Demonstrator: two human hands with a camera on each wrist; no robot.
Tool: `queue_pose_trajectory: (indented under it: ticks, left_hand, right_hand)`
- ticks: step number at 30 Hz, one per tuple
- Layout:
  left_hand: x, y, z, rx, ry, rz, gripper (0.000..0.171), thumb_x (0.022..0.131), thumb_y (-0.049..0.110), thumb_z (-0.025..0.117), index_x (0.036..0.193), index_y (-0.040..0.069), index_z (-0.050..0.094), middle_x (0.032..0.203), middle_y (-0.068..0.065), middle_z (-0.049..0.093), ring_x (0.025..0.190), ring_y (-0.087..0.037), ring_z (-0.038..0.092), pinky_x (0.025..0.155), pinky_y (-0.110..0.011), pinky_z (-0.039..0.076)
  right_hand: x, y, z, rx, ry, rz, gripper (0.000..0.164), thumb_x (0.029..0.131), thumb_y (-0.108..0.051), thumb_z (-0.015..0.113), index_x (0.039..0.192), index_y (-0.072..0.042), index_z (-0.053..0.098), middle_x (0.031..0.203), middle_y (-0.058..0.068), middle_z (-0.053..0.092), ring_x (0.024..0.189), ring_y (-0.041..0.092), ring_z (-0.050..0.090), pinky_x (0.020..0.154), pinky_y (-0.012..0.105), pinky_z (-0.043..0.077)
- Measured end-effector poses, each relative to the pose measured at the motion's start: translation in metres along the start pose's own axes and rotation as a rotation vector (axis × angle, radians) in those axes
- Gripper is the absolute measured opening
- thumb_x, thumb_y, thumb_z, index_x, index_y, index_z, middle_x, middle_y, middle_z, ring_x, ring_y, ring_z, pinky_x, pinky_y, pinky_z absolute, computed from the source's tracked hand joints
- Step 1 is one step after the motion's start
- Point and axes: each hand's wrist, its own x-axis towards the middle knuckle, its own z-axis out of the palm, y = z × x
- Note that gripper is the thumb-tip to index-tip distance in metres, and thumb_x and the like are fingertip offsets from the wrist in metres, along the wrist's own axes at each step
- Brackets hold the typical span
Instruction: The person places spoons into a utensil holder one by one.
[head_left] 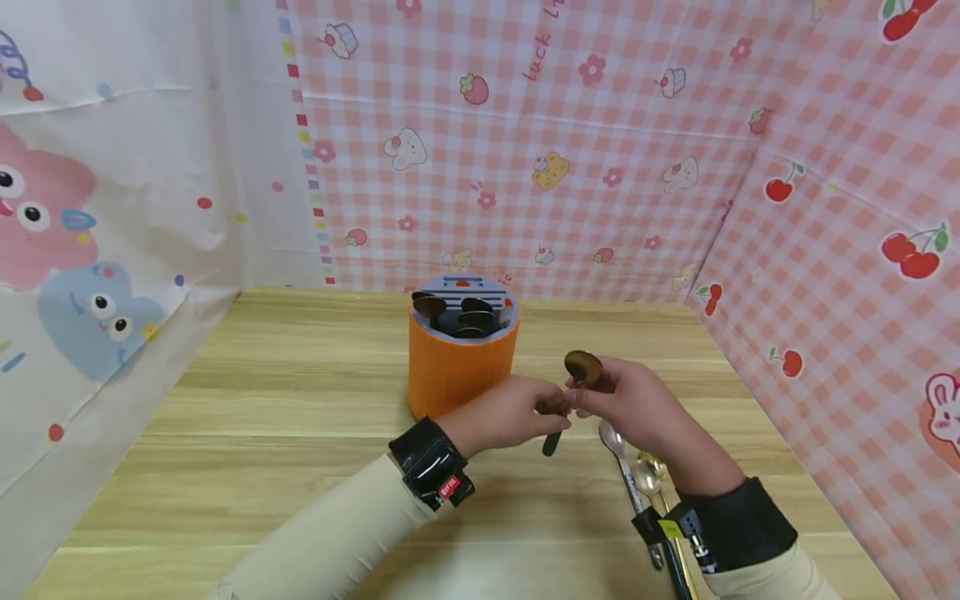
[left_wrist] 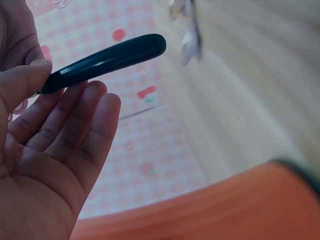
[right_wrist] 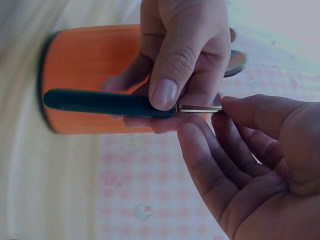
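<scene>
Both hands pinch one spoon (head_left: 583,367), bowl upward, above the table just right of an orange utensil holder (head_left: 457,371). Its dark green handle (left_wrist: 107,61) lies between the thumb and fingers of my left hand (head_left: 513,412), the other fingers extended in the left wrist view. My right hand (head_left: 630,404) pinches the thin metal neck (right_wrist: 197,108) between thumb and fingertips, close to the left hand. In the head view, the bowl looks brownish and rises above the right fingers. Several dark spoons (head_left: 476,317) stand in the holder with their bowls up.
A silver spoon (head_left: 621,454) and gold-toned spoons (head_left: 647,477) lie on the wooden table (head_left: 300,467) beneath and beside the right forearm, partly hidden by it. Behind the table hangs a pink checked cloth (head_left: 525,217), with more at the right; a white patterned cloth (head_left: 150,200) hangs left.
</scene>
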Motion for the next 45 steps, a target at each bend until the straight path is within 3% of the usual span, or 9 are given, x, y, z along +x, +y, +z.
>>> queue_pose_trajectory:
  ticks: [9,15,21,27,33,40,45]
  left_hand:
    - [-0.017,0.024,-0.055,-0.021,0.109,0.033,0.025,0.1,0.024,0.066,0.123,0.016,0.069,0.107,0.007,0.072,0.101,-0.007,0.065,0.089,-0.029,0.053]
    - [-0.021,0.029,-0.086,-0.013,0.213,0.014,0.027,0.101,0.027,0.064,0.127,0.021,0.068,0.117,0.007,0.069,0.114,-0.014,0.062,0.097,-0.037,0.052]
    - [-0.027,0.028,-0.107,-0.036,0.291,-0.026,0.026,0.1,0.029,0.066,0.124,0.021,0.069,0.124,0.004,0.067,0.121,-0.017,0.06,0.098,-0.038,0.051]
    - [-0.031,0.026,-0.115,-0.081,0.334,-0.027,0.025,0.099,0.03,0.067,0.121,0.019,0.071,0.117,0.004,0.069,0.103,-0.014,0.065,0.084,-0.035,0.055]
    - [-0.032,0.024,-0.118,-0.144,0.397,-0.007,0.024,0.097,0.027,0.07,0.119,0.019,0.072,0.111,0.001,0.072,0.1,-0.014,0.066,0.087,-0.036,0.055]
    - [-0.031,0.02,-0.114,-0.093,0.442,0.037,0.022,0.096,0.019,0.072,0.117,0.016,0.072,0.11,-0.001,0.072,0.099,-0.015,0.066,0.088,-0.035,0.055]
    - [-0.032,0.019,-0.112,-0.093,0.473,0.012,0.006,0.096,0.016,0.072,0.1,0.014,0.068,0.104,0.0,0.071,0.099,-0.015,0.067,0.088,-0.036,0.055]
  right_hand:
    - [0.019,-0.056,-0.023,-0.021,0.038,-0.072,0.028,0.098,-0.029,0.069,0.118,-0.011,0.07,0.101,0.005,0.076,0.098,0.021,0.07,0.092,0.046,0.053]
    - [0.036,-0.088,-0.03,-0.008,0.06,-0.118,0.034,0.097,-0.025,0.07,0.13,-0.014,0.067,0.116,0.007,0.074,0.11,0.023,0.068,0.094,0.045,0.052]
    - [0.052,-0.106,-0.03,0.012,0.074,-0.183,0.03,0.099,-0.021,0.068,0.127,-0.012,0.068,0.112,0.007,0.074,0.101,0.021,0.071,0.094,0.043,0.054]
    - [0.063,-0.114,-0.027,0.012,0.101,-0.22,0.021,0.099,-0.025,0.068,0.114,-0.01,0.072,0.102,0.008,0.076,0.099,0.02,0.07,0.095,0.043,0.052]
    - [0.069,-0.117,-0.023,0.078,0.128,-0.238,0.022,0.099,-0.023,0.068,0.115,-0.008,0.072,0.105,0.009,0.075,0.096,0.02,0.071,0.097,0.04,0.053]
    - [0.072,-0.109,-0.016,0.149,0.097,-0.213,0.026,0.098,-0.016,0.068,0.121,-0.006,0.07,0.112,0.012,0.074,0.105,0.023,0.07,0.097,0.041,0.052]
    - [0.072,-0.103,-0.012,0.107,0.069,-0.205,0.023,0.099,-0.013,0.067,0.12,-0.006,0.071,0.113,0.011,0.072,0.103,0.024,0.069,0.095,0.042,0.054]
